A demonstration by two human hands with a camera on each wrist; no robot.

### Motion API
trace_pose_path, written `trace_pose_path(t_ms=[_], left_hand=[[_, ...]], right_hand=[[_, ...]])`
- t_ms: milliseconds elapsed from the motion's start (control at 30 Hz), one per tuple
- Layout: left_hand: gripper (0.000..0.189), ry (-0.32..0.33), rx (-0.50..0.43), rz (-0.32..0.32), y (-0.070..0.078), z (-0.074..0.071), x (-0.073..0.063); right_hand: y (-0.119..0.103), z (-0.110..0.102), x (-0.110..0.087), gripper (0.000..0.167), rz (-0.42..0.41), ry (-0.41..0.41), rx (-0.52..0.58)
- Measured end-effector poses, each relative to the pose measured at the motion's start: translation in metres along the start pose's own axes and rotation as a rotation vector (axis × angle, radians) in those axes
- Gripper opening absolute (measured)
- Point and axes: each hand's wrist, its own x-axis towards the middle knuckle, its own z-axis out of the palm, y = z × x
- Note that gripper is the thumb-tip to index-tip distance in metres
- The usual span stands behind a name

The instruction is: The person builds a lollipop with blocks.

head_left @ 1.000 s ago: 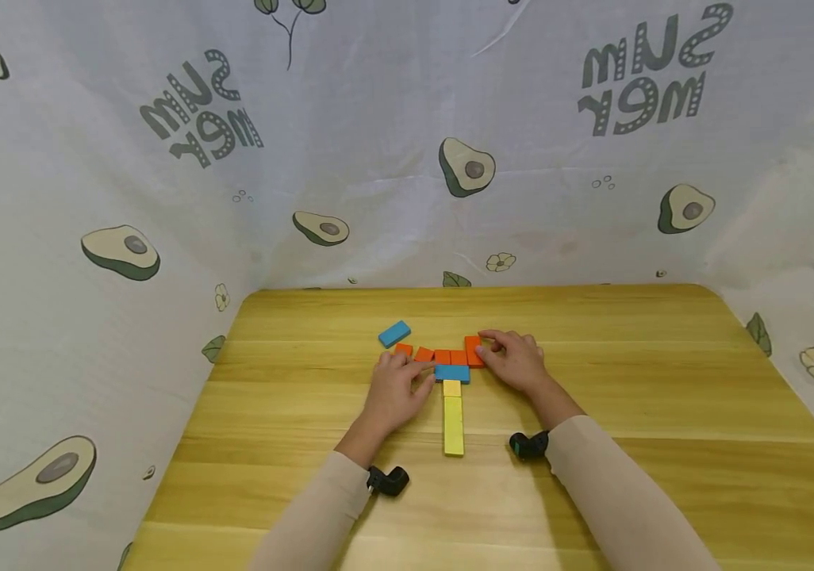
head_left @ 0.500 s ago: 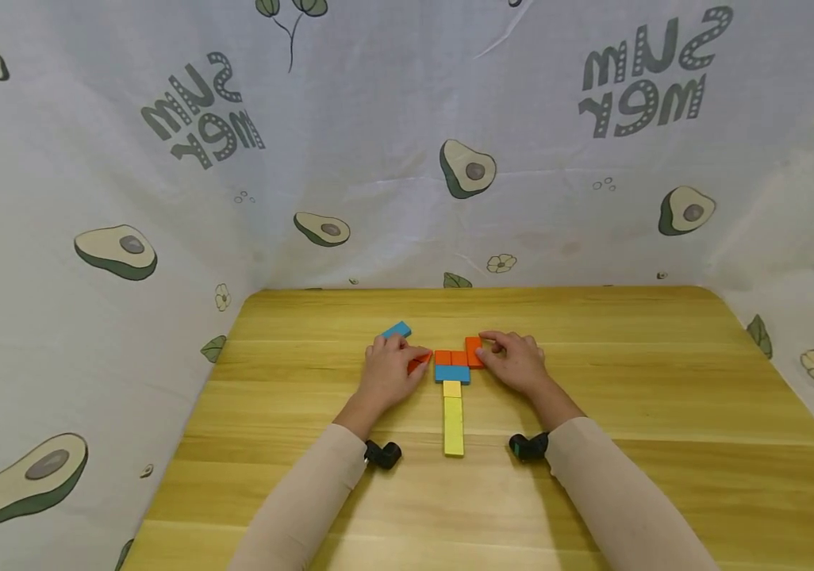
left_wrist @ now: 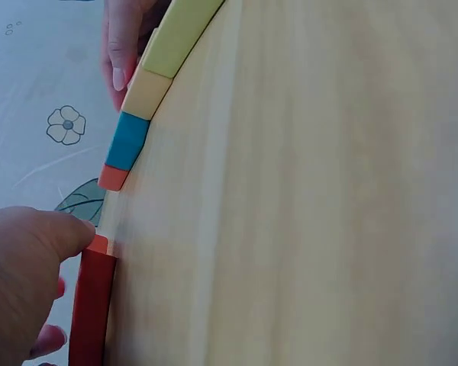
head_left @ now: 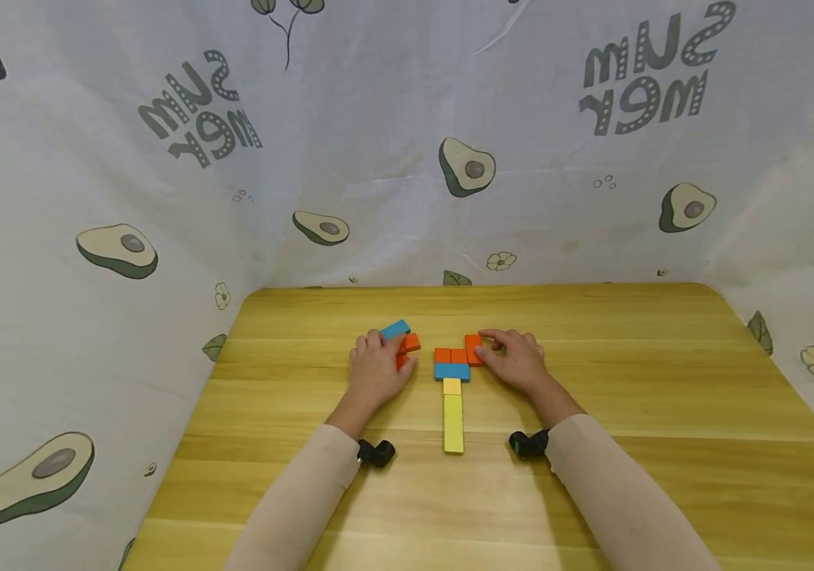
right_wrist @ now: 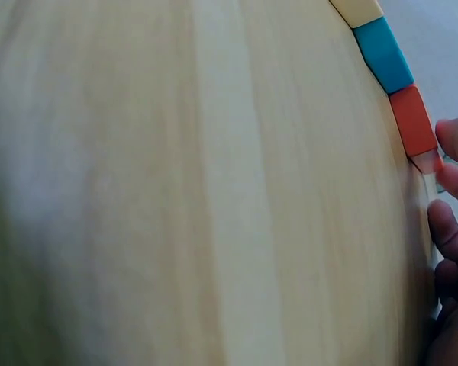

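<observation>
My left hand [head_left: 377, 371] is at the left of a row of flat wooden blocks. Its thumb and fingers are around small orange-red blocks [head_left: 411, 342], partly hidden by the hand. In the left wrist view the thumb touches the end of a red block [left_wrist: 93, 305]. My right hand [head_left: 516, 362] holds the upright orange-red block [head_left: 474, 350] by its right side and far end. That block adjoins two small orange squares [head_left: 451, 356], which sit above a blue block [head_left: 452, 372]. Below these follow a small yellow-orange square [head_left: 452, 387] and a long yellow-green block [head_left: 453, 424].
A loose blue block [head_left: 396, 327] lies just behind my left hand, partly covered by it. The wooden table [head_left: 628, 492] ends at a white patterned cloth [head_left: 393, 159] on the far side and both flanks. A black camera sits on each wrist.
My left hand has moved left, away from the middle blocks, and small orange-red blocks near its fingers have shifted left with it. My right hand stays at the upright block.
</observation>
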Motion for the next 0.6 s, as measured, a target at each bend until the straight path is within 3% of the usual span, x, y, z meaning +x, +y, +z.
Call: trace_pose_path(t_ms=[233,333,467,600], left_hand=[[0.087,-0.001,-0.004,-0.183,-0.002,-0.012,-0.020],[0.089,-0.024,0.026,-0.209,-0.003,-0.018,-0.024],[0.080,-0.046,-0.004,-0.141,-0.006,-0.024,-0.027],[0.068,-0.087,-0.153,-0.028,-0.014,-0.024,-0.029]], right_hand=[[-0.001,-0.001,0.000,0.048,-0.004,-0.005,0.005],[-0.001,-0.003,-0.001,0.048,-0.003,-0.008,0.009],[-0.001,-0.004,-0.002,0.048,-0.003,-0.013,0.009],[0.000,-0.003,-0.001,0.048,-0.007,-0.008,0.005]])
